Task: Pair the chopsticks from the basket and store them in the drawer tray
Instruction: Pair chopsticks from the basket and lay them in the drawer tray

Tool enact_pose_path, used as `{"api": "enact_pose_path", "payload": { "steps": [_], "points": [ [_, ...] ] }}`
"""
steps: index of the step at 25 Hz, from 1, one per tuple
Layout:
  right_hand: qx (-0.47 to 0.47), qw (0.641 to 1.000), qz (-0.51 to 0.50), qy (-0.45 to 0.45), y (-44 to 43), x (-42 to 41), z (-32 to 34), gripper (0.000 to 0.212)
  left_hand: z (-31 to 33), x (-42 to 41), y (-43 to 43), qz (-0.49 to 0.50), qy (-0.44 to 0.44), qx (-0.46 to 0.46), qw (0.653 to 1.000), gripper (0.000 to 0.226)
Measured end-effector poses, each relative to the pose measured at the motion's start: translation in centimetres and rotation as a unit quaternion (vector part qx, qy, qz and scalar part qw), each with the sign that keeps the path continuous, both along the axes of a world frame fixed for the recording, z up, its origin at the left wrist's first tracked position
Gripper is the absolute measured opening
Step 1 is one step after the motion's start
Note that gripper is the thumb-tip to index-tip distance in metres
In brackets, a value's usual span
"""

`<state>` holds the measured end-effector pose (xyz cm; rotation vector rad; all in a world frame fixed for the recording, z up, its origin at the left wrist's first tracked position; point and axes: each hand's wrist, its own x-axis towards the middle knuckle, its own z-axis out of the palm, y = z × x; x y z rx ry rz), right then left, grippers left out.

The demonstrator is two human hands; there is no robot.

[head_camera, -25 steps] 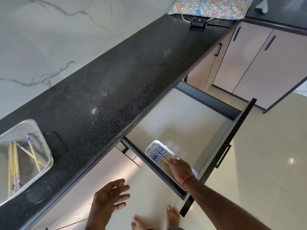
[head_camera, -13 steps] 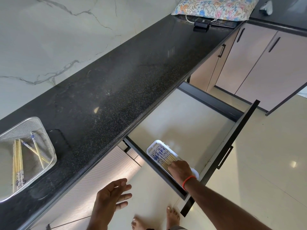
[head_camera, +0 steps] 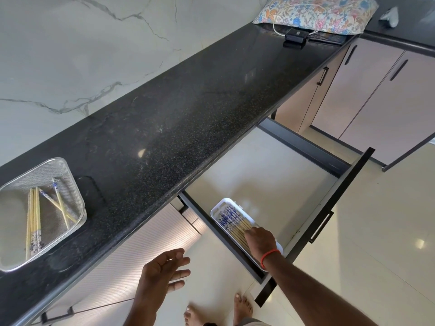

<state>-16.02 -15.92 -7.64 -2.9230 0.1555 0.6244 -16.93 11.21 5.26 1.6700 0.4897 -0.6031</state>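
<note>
From my remote seat I see the right hand (head_camera: 260, 240) in the lower middle of the frame, reaching down into the open black-framed drawer with a pale floor (head_camera: 270, 175). Its bent fingers come down on the blue-patterned bamboo chopsticks (head_camera: 231, 221) that lie side by side in a long white plastic tray (head_camera: 246, 212). The back of the hand faces me, so I cannot tell whether it pinches them or only touches them. An orange band circles that wrist. The tray sits along the drawer's near-left side, close under the edge of the black speckled stone counter (head_camera: 188, 114). The left hand (head_camera: 162, 271) hangs at the bottom centre, in front of the lower cabinet, fingers spread and relaxed, holding nothing; the two hands are well apart. At the left edge of the frame a silver wire-mesh basket (head_camera: 70, 175) stands on the counter with a parallel bundle of chopsticks (head_camera: 34, 217) along its left side and two loose crossed chopsticks (head_camera: 58, 203) beside it. At the upper right a floral pillow (head_camera: 315, 12) rests on the counter's far end, with a small black box (head_camera: 296, 35) and a white cable just in front.
</note>
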Motion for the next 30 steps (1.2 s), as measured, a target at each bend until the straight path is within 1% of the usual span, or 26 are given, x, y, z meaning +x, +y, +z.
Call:
{"api": "enact_pose_path", "payload": {
  "steps": [1, 2, 4, 5, 8, 10, 14, 16, 19, 22, 25, 28, 30],
  "points": [
    [0.000, 1.000, -0.001, 0.002, -0.1, 0.1, 0.1, 0.024, 0.1, -0.1, 0.0, -0.005, -0.002, -0.003, 1.000, 0.022],
    [0.002, 1.000, -0.002, 0.005, -0.2, 0.2, 0.2, 0.024, 0.2, -0.2, 0.0, -0.008, -0.005, -0.007, 1.000, 0.030],
    [0.010, 1.000, -0.005, 0.008, -0.2, 0.4, 0.3, 0.024, 0.2, -0.4, 0.2, -0.009, -0.011, -0.012, 1.000, 0.052],
    [0.014, 1.000, -0.003, 0.007, -0.1, 0.4, 0.3, 0.024, 0.2, -0.5, 0.3, -0.007, -0.011, -0.011, 1.000, 0.054],
    [0.042, 0.999, 0.030, 0.006, 0.4, 0.2, 0.3, 0.026, -0.4, -0.8, 0.9, 0.011, -0.007, -0.001, 1.000, 0.026],
    [0.052, 0.997, 0.050, 0.023, 0.6, 0.0, 0.0, 0.028, -0.7, -1.0, 1.1, 0.013, 0.000, 0.007, 1.000, 0.020],
    [0.041, 0.998, 0.049, 0.022, -0.3, 0.6, 0.5, 0.027, -0.7, -1.4, 1.1, 0.013, 0.006, 0.012, 1.000, 0.018],
    [0.046, 0.997, 0.055, 0.000, -0.4, 0.7, 1.0, 0.029, -0.8, -1.3, 1.2, 0.013, 0.009, 0.014, 1.000, 0.018],
    [0.046, 0.995, 0.091, -0.010, -0.4, 0.5, 1.0, 0.033, -0.9, -1.4, 1.2, 0.013, 0.012, 0.015, 1.000, 0.019],
    [0.026, 0.994, 0.104, -0.004, -0.4, 0.3, 0.7, 0.029, -0.9, -1.4, 1.3, 0.006, 0.013, 0.013, 1.000, 0.021],
    [0.033, 0.995, 0.092, -0.027, -0.2, 0.5, 0.7, 0.030, -0.5, -1.4, 1.3, -0.001, 0.008, 0.013, 1.000, 0.029],
    [0.042, 0.993, 0.105, -0.011, 0.2, 0.7, 0.7, 0.033, -0.3, -1.2, 1.4, 0.001, 0.001, 0.016, 1.000, 0.021],
    [0.039, 0.994, 0.105, -0.012, 0.3, 0.7, 0.8, 0.032, -0.3, -0.8, 1.7, 0.004, 0.002, 0.018, 1.000, 0.021]
  ]
}}
